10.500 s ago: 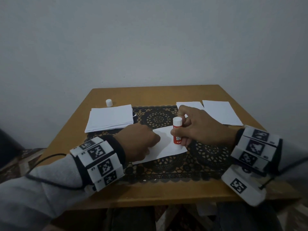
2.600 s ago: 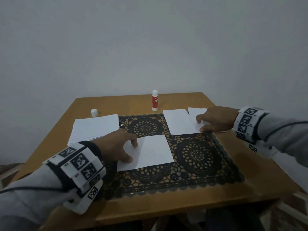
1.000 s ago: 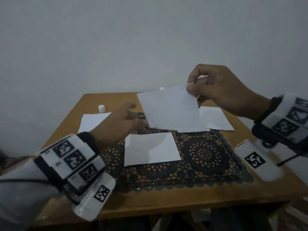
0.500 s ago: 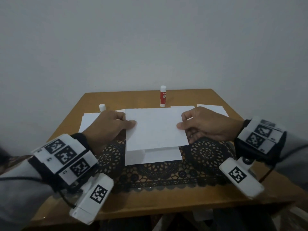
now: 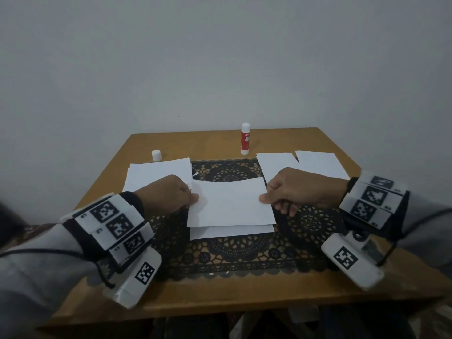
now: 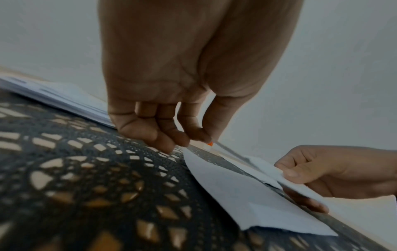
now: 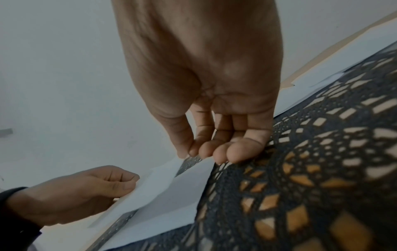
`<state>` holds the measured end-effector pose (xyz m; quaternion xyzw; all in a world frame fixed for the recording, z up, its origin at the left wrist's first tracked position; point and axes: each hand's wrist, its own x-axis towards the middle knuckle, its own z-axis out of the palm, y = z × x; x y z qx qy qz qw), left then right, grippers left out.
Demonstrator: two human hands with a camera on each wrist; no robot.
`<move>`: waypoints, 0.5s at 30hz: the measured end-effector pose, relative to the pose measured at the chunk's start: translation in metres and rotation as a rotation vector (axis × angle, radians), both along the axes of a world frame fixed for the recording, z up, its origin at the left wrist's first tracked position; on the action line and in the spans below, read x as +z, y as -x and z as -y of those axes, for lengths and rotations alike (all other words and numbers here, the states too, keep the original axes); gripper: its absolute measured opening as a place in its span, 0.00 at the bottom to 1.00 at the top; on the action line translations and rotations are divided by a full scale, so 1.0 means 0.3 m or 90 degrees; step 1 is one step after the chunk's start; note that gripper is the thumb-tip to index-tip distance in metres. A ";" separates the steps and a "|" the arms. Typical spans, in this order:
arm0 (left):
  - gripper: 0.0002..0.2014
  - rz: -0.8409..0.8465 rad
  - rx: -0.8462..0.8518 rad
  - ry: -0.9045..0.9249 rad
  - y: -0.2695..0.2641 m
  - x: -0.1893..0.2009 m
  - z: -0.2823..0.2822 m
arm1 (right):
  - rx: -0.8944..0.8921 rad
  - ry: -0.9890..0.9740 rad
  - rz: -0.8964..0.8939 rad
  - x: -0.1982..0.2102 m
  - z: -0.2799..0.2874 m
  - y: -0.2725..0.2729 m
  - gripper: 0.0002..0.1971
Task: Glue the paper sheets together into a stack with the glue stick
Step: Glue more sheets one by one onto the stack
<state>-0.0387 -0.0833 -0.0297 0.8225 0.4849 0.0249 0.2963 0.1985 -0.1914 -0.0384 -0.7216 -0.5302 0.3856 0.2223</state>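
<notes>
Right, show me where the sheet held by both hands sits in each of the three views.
Head: the held sheet lies at picture centre, pinched by the left hand and right hand, over a lower sheet.
Left wrist: held sheet at lower right, in the right hand.
Right wrist: held sheet at lower left, in the left hand.
Shared landmark: the black lace mat.

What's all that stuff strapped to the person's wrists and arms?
Both arms wear light grey sleeves with dark cuffs. Each wrist carries a black band covered in white panels printed with black square code markers. Under each wrist hangs a white box-shaped camera unit bearing another such marker. Thin black cables trail back along the sleeves. The hands are bare.
</notes>
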 end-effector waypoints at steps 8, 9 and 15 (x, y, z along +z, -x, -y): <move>0.20 -0.074 -0.023 -0.003 0.004 -0.029 -0.014 | 0.028 -0.006 0.089 -0.024 -0.019 0.009 0.15; 0.20 -0.075 -0.023 -0.003 0.003 -0.030 -0.014 | 0.031 -0.010 0.100 -0.027 -0.021 0.009 0.15; 0.17 -0.071 -0.030 0.002 0.005 -0.036 -0.013 | 0.044 -0.030 0.142 -0.039 -0.020 0.014 0.16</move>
